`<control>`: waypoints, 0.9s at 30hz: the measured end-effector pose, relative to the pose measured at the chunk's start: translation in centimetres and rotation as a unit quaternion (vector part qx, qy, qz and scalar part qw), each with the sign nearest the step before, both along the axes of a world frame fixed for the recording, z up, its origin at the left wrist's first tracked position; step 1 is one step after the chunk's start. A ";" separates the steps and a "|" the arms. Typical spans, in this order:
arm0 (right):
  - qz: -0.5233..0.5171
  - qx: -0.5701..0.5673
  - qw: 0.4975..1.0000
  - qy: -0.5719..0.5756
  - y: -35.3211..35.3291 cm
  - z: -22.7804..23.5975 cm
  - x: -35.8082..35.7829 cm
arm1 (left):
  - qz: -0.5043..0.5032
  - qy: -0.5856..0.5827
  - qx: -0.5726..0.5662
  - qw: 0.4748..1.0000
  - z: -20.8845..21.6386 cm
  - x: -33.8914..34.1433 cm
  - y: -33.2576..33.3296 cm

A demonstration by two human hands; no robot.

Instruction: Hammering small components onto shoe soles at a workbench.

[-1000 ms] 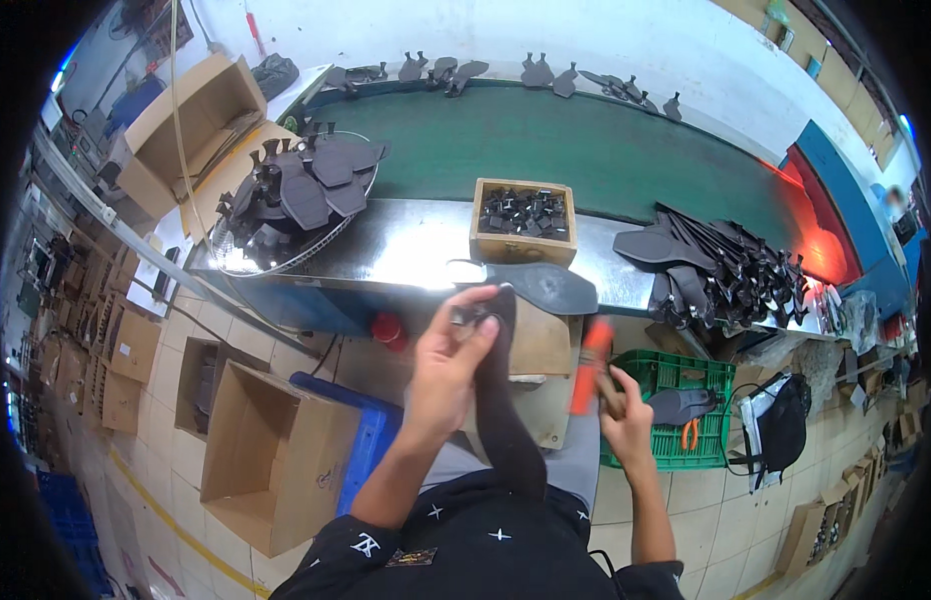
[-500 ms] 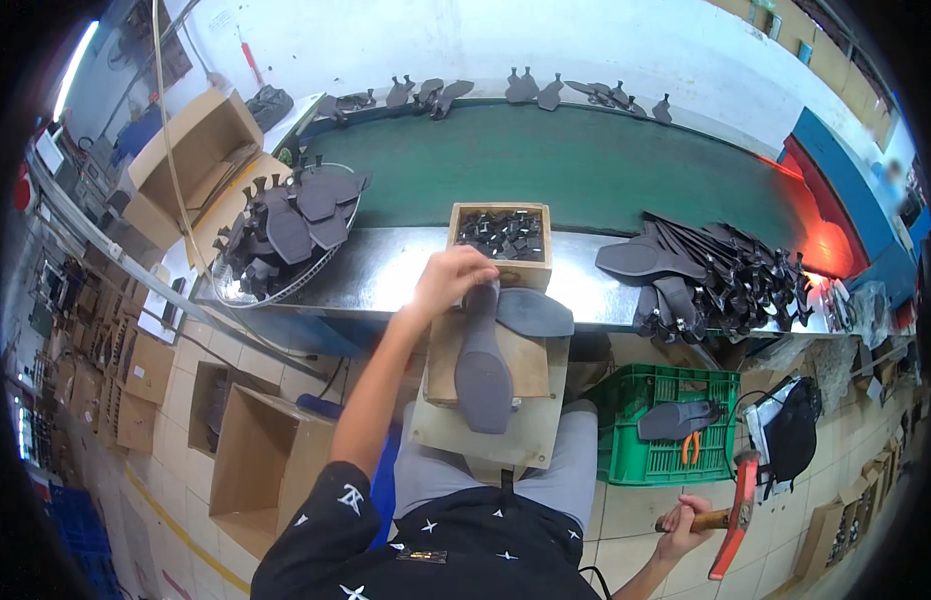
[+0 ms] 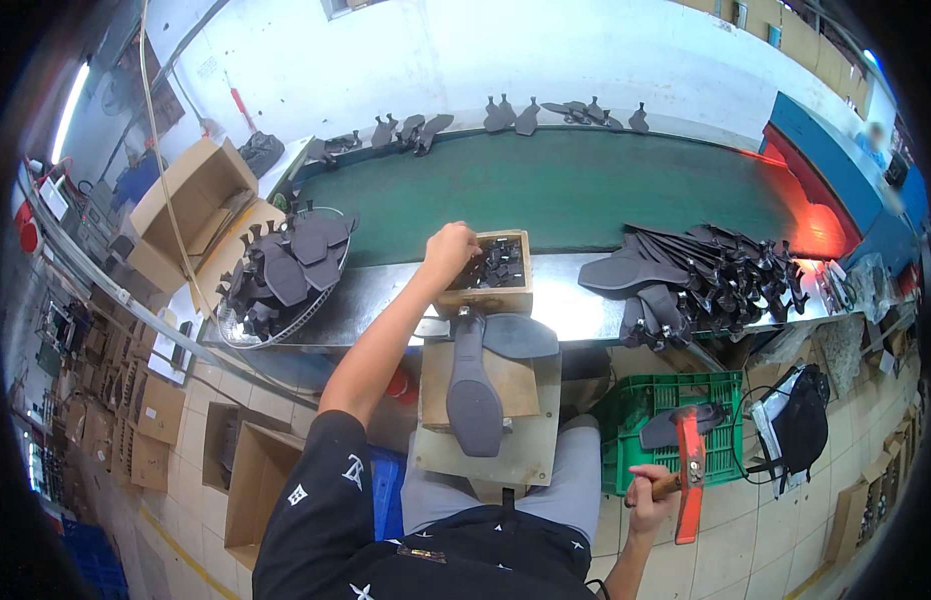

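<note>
Reaching into box [image 3: 486, 302] — L hand [image 3: 452, 248], can't tell finger spread/hold; R fist [image 3: 650, 498] round hammer [image 3: 692, 490] right of box, prob. for clearance.

Under the left hand's [image 3: 452, 250] fingers, at its left rim, stands an open wooden box [image 3: 496, 302], pale and squarish, holding a jumble of small black pieces [image 3: 503, 264]. Nearer the person, just below the left hand and slightly to its right, a dark grey sole [image 3: 473, 390] lies flat, its narrow end toward the box, its broad end toward the person. The right hand [image 3: 650, 498] grips the wooden handle of a hammer [image 3: 692, 492], whose long orange-red head sits just right of the fist.
</note>
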State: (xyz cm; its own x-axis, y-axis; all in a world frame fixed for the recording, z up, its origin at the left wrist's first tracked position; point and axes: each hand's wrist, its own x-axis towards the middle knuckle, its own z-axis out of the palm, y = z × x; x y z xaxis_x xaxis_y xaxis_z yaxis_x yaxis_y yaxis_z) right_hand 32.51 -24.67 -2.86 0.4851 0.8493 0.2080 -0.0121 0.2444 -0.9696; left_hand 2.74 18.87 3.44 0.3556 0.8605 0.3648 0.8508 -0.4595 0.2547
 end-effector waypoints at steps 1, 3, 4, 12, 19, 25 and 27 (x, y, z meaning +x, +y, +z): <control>0.016 -0.010 1.000 -0.010 0.4 0.4 -0.2 | -0.003 0.001 0.002 1.000 0.8 0.2 -0.6; 0.029 -0.001 1.000 0.005 1.6 2.0 -0.9 | -0.040 -0.158 0.065 0.985 2.5 0.4 -2.8; 0.036 0.004 0.999 0.019 2.5 3.2 -1.4 | -0.099 -0.197 0.115 0.969 3.9 1.5 -5.5; 0.266 0.103 0.953 0.104 8.7 12.8 -6.7 | -0.389 -0.050 0.444 0.806 10.1 2.4 -26.7; 0.321 0.058 0.942 0.083 7.0 15.1 -9.6 | -0.397 -0.229 0.264 0.849 8.7 1.3 -31.0; 0.297 0.120 0.937 0.140 7.2 13.6 -11.1 | -0.242 -0.339 0.109 0.902 10.3 1.7 -32.8; 0.304 0.096 0.936 0.151 6.9 13.3 -11.1 | -0.292 -0.447 -0.033 0.845 9.3 1.1 -32.6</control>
